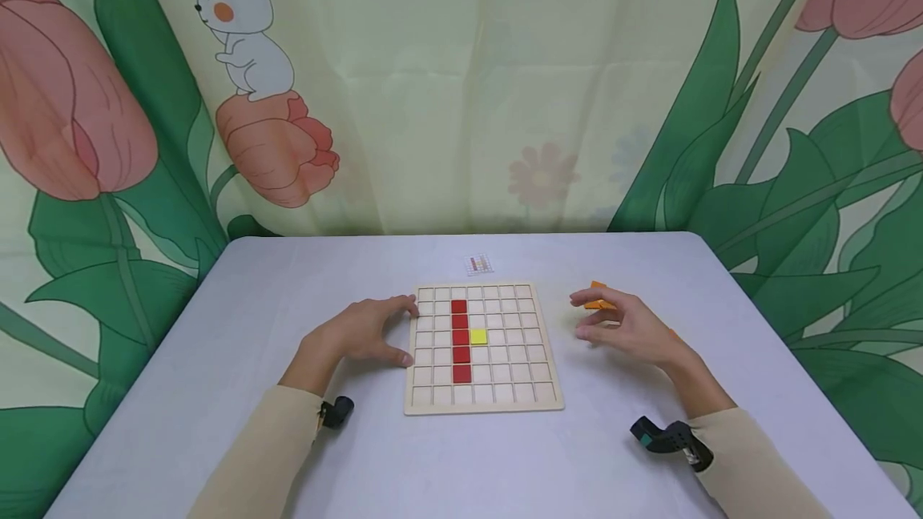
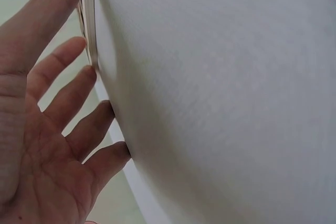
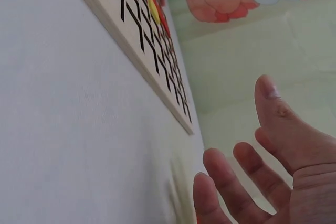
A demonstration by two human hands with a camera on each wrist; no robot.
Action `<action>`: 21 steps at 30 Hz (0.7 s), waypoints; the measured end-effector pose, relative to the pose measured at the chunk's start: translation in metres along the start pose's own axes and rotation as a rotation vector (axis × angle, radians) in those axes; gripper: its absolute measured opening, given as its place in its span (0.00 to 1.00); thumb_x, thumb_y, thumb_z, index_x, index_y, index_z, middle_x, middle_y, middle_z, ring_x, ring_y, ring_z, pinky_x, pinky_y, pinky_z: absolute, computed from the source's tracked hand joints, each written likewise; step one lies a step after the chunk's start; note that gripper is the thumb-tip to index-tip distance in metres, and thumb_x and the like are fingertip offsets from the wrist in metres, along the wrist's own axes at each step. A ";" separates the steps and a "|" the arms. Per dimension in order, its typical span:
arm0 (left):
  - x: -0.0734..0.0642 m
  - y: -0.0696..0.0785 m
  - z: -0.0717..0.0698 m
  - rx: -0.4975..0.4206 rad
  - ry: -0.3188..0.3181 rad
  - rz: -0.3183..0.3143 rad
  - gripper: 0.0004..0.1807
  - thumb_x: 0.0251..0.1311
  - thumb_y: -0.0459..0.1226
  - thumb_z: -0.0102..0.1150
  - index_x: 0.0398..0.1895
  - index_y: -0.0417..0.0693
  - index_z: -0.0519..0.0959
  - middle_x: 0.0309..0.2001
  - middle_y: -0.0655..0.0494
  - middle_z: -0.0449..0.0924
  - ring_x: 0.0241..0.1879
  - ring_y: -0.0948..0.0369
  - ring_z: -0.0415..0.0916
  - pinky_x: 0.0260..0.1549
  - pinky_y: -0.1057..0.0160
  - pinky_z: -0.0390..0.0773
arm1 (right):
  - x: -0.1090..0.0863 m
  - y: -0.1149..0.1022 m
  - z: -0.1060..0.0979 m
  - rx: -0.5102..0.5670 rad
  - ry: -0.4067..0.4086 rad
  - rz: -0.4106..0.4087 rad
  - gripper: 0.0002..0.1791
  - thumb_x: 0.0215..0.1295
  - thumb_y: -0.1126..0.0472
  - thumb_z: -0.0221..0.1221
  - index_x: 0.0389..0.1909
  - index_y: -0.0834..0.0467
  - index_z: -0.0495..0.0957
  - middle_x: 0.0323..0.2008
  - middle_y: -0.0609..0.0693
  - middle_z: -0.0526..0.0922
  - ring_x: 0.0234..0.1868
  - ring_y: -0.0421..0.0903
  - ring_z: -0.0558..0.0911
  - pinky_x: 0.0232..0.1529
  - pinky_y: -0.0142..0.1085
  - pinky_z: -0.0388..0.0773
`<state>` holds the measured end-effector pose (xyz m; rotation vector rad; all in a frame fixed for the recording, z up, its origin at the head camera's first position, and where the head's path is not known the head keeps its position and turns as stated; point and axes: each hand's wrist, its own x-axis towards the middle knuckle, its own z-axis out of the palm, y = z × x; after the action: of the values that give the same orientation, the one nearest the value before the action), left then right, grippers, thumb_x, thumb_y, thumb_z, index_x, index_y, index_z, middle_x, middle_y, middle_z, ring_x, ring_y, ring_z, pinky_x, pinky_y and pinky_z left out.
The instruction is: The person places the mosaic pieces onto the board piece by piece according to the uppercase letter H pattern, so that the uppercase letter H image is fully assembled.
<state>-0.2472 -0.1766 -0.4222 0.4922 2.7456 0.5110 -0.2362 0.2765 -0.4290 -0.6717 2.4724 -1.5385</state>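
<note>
A square wooden grid board [image 1: 544,399] lies flat on the white table. One of its columns carries several red tiles [image 1: 460,339], and a single yellow tile [image 1: 478,336] sits against their right side. My left hand [image 1: 364,331] rests at the board's left edge, thumb and fingers spread along it. To the right of the board, my right hand [image 1: 627,331] hovers with fingers loosely bent and apart; nothing shows between them in the right wrist view. Orange pieces [image 1: 593,305] lie close by its fingers, partly hidden behind them.
Behind the board lies a small card [image 1: 479,264] with a printed grid pattern. A curtain [image 1: 433,102] with tulips and a rabbit hangs past the far edge of the white table [image 1: 505,471]. Both wrists wear black camera mounts.
</note>
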 end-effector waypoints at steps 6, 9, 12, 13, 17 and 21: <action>0.000 0.001 0.001 -0.001 0.002 0.004 0.40 0.42 0.57 0.83 0.61 0.70 0.74 0.76 0.60 0.66 0.73 0.49 0.66 0.69 0.41 0.68 | -0.014 0.006 -0.023 -0.100 0.035 0.030 0.30 0.64 0.60 0.71 0.64 0.63 0.73 0.64 0.62 0.75 0.48 0.50 0.86 0.44 0.35 0.85; 0.000 0.002 0.001 -0.009 -0.005 -0.006 0.40 0.41 0.57 0.83 0.61 0.71 0.74 0.76 0.61 0.66 0.73 0.50 0.65 0.70 0.42 0.67 | -0.021 0.009 -0.032 -0.165 0.053 0.058 0.31 0.64 0.58 0.71 0.65 0.61 0.73 0.63 0.61 0.76 0.48 0.51 0.86 0.43 0.34 0.85; 0.001 0.003 0.002 -0.013 -0.004 -0.014 0.40 0.41 0.57 0.83 0.61 0.71 0.74 0.76 0.60 0.66 0.73 0.50 0.66 0.69 0.42 0.68 | -0.025 0.011 -0.041 -0.226 0.063 0.084 0.32 0.65 0.56 0.71 0.66 0.60 0.72 0.62 0.62 0.77 0.47 0.50 0.85 0.42 0.33 0.84; 0.001 0.003 0.002 -0.015 -0.005 -0.020 0.40 0.41 0.57 0.83 0.61 0.72 0.73 0.75 0.60 0.67 0.72 0.51 0.66 0.69 0.42 0.68 | -0.026 0.011 -0.044 -0.240 0.065 0.091 0.32 0.64 0.55 0.71 0.66 0.61 0.72 0.61 0.62 0.78 0.46 0.50 0.84 0.41 0.34 0.84; 0.001 0.002 0.002 -0.011 -0.004 -0.023 0.40 0.41 0.57 0.83 0.60 0.72 0.73 0.74 0.59 0.67 0.70 0.52 0.68 0.67 0.43 0.70 | -0.030 0.015 -0.054 -0.277 0.072 0.117 0.33 0.65 0.55 0.71 0.67 0.60 0.72 0.61 0.62 0.77 0.42 0.47 0.83 0.35 0.34 0.83; 0.000 0.003 0.000 -0.003 -0.007 -0.022 0.40 0.41 0.57 0.83 0.60 0.72 0.73 0.74 0.60 0.68 0.70 0.52 0.68 0.66 0.42 0.71 | -0.030 0.019 -0.062 -0.267 0.061 0.133 0.33 0.65 0.56 0.71 0.67 0.61 0.71 0.61 0.64 0.76 0.38 0.45 0.82 0.28 0.37 0.82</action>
<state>-0.2469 -0.1743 -0.4208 0.4617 2.7405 0.5067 -0.2367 0.3474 -0.4201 -0.4901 2.7347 -1.2128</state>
